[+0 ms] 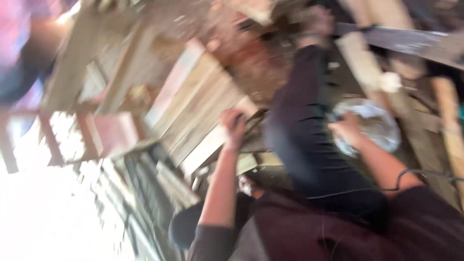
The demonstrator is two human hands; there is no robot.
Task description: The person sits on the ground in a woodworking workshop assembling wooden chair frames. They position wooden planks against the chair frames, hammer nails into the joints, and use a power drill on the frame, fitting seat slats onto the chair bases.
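Wooden boards [203, 111] blurred beside left hand [233, 126]

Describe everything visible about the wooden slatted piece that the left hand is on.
The wooden slatted piece looks like a panel of pale, weathered planks laid side by side, tilted diagonally across the view. The left hand grips its lower right end. Reddish wooden frames lie beside it. Motion blur hides any joints, nails or finer grain.

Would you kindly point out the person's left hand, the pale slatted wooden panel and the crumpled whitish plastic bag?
left hand [234, 124], head view, on the knuckles.
pale slatted wooden panel [195, 106], head view, on the middle slats.
crumpled whitish plastic bag [382, 126], head view, on its right side, beside the right hand [349, 130].
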